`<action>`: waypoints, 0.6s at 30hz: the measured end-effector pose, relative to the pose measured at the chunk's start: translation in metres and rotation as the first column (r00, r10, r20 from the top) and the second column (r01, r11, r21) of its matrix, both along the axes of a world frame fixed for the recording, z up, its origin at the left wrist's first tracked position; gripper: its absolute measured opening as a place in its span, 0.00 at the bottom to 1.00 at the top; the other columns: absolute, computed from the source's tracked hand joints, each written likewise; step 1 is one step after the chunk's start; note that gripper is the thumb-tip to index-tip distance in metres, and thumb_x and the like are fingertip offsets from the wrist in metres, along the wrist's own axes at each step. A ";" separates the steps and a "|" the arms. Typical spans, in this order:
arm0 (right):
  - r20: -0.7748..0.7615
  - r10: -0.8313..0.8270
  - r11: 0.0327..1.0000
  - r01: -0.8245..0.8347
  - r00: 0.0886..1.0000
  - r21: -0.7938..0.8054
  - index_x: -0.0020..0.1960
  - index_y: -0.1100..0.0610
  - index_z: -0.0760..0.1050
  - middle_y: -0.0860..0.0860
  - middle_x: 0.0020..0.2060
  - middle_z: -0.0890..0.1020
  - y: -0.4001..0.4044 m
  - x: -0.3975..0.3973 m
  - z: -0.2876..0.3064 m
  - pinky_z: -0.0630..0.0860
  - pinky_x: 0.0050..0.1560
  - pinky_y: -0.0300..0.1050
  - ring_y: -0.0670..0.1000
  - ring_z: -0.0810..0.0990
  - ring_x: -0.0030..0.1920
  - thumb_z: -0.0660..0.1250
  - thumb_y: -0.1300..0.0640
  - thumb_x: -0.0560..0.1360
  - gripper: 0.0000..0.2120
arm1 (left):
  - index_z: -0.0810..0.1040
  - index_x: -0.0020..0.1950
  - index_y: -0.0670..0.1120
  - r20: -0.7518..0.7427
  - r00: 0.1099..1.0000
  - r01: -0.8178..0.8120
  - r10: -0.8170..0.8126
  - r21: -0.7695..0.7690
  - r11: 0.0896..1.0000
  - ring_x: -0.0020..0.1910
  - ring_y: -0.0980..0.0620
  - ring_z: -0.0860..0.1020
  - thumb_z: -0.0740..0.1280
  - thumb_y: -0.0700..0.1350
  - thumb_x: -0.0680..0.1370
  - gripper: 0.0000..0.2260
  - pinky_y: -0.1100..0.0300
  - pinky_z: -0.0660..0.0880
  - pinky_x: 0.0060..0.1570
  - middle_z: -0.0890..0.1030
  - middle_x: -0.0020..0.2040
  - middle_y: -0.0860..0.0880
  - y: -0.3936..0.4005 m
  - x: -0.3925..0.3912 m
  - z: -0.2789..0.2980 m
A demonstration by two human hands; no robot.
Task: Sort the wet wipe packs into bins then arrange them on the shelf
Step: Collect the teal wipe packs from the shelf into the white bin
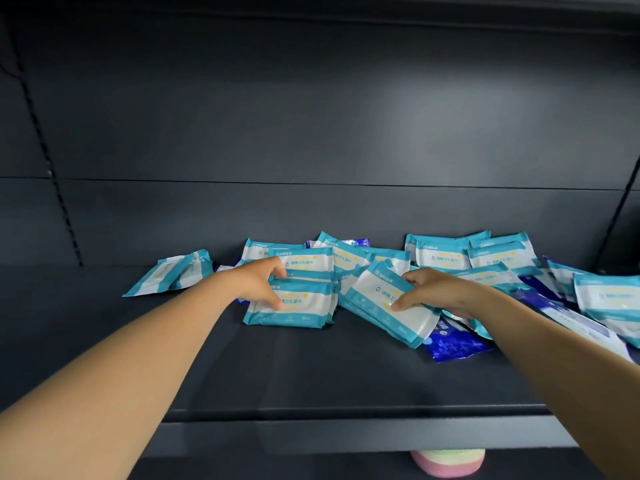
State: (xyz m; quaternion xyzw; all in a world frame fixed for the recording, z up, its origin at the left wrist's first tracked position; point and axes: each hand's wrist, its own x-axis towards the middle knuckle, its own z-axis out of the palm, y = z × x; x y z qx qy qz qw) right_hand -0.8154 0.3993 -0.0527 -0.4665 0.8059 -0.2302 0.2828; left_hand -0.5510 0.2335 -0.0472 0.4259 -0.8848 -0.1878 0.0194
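Teal-and-white wet wipe packs (440,254) litter the shelf (311,368); both hands, left (258,284) and right (434,289), each pinch one.

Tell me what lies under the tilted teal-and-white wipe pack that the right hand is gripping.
A dark blue plastic wipe pack pokes out beneath the tilted teal-and-white wipe pack gripped by the right hand, resting on the dark grey shelf. How far the blue pack extends underneath is covered.

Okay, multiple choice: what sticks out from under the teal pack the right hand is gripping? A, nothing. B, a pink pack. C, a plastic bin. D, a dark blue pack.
D: a dark blue pack pokes out beneath the teal pack that the right hand grips.
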 end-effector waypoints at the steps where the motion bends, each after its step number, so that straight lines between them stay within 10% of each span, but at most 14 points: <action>1: 0.039 -0.007 1.000 0.007 0.999 -0.004 0.66 0.55 0.70 0.50 0.54 0.80 0.001 0.000 0.000 0.79 0.53 0.47 0.50 0.81 0.52 0.76 0.52 0.66 0.31 | 0.66 0.67 0.52 0.033 0.999 0.020 -0.021 0.029 0.999 0.65 0.53 0.69 0.74 0.48 0.71 0.28 0.58 0.69 0.62 0.68 0.68 0.54 -0.002 -0.002 0.004; 11: 0.244 -0.053 0.991 0.080 0.968 -0.105 0.58 0.55 0.75 0.50 0.48 0.84 0.006 0.004 -0.002 0.80 0.41 0.42 0.49 0.84 0.46 0.77 0.59 0.67 0.22 | 0.67 0.71 0.49 0.232 0.970 0.071 -0.079 0.042 0.997 0.65 0.51 0.69 0.74 0.51 0.70 0.32 0.59 0.68 0.62 0.69 0.68 0.53 -0.012 -0.017 0.018; 18: 0.461 -0.117 0.891 0.298 0.879 -0.341 0.64 0.60 0.72 0.58 0.49 0.84 0.026 0.024 -0.004 0.81 0.50 0.54 0.59 0.84 0.46 0.77 0.68 0.63 0.31 | 0.72 0.49 0.52 -0.046 0.997 0.062 -0.061 0.024 0.998 0.51 0.53 0.74 0.77 0.47 0.67 0.17 0.62 0.71 0.43 0.74 0.53 0.54 0.005 0.008 0.015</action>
